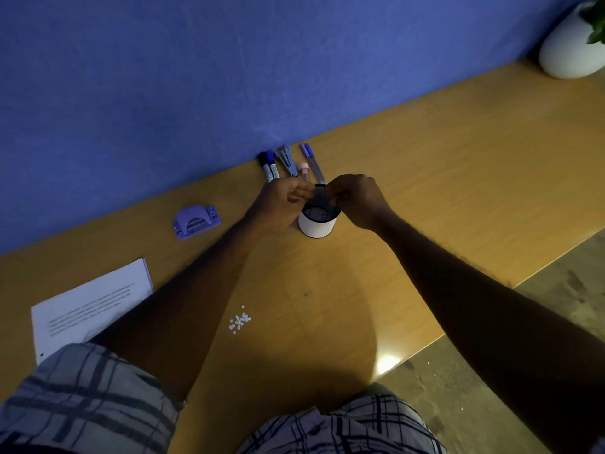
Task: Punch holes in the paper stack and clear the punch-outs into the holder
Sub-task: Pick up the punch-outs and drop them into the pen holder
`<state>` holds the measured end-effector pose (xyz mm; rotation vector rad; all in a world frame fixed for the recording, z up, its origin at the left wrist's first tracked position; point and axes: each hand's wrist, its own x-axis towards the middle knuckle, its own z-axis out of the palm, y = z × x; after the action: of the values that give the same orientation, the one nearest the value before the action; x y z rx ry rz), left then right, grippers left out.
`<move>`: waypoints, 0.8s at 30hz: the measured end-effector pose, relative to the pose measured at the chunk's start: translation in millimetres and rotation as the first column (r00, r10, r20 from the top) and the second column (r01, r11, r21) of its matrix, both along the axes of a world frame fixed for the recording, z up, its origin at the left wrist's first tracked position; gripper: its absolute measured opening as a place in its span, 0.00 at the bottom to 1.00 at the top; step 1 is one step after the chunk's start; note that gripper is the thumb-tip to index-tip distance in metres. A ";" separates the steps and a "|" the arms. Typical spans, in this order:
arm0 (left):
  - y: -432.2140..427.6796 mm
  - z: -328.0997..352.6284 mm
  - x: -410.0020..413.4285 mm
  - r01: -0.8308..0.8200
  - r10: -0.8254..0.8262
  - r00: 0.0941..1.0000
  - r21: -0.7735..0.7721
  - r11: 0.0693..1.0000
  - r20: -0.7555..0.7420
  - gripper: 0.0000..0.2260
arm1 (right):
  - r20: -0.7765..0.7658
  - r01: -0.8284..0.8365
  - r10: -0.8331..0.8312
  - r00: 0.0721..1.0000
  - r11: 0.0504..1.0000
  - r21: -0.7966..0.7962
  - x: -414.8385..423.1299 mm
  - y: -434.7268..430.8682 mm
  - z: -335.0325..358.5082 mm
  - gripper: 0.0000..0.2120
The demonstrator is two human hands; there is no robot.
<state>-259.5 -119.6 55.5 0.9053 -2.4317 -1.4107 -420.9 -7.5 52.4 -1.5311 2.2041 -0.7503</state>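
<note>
While the left hand (281,204) and right hand (357,201) curl at the far rim of the holder (316,226), pinching I cannot tell what, a tug may tip it, or a forearm (183,306) scatter the punch-outs (240,319) lying nearer.

The wooden table (425,178) runs along a blue wall (163,77). At its left lies a paper stack (88,303), printed side up, and beyond that, near the wall, a purple punch (195,221). A small heap of white punch-outs (239,320) sits near the middle. Farther back stands the holder (317,226) — markers (270,165), a stapler (288,160) and pens (312,162) lie just behind it — and a white pot (569,50) stands far right.
</note>
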 end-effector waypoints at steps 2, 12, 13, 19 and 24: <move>1.4 -1.6 8.3 0.005 -0.004 1.000 0.045 0.999 -0.018 0.18 | 0.018 -0.004 0.004 1.000 1.000 0.007 3.5 3.1 2.5 0.14; 21.5 -13.5 93.5 -0.057 0.058 0.998 0.025 0.998 -0.033 0.16 | 0.465 0.099 -0.074 0.882 0.995 -0.031 61.0 37.1 -2.0 0.15; 22.8 -17.8 104.5 -0.065 0.066 0.998 0.017 0.998 -0.019 0.16 | 0.492 0.102 -0.087 0.866 0.995 -0.003 68.8 40.8 -6.4 0.14; 35.4 -43.0 167.0 -0.135 0.135 0.991 0.003 0.991 0.019 0.14 | 0.648 0.131 -0.175 0.741 0.985 0.115 110.7 50.3 -30.1 0.15; 54.2 -62.7 216.8 -0.153 0.163 0.973 -0.071 0.986 0.162 0.16 | 0.505 0.010 -0.115 0.855 0.979 0.205 144.0 50.5 -44.7 0.11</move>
<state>-42.6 -65.4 -7.2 1.2187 -2.4392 -1.2485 -276.9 43.0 7.7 -1.0142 1.8597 -0.8207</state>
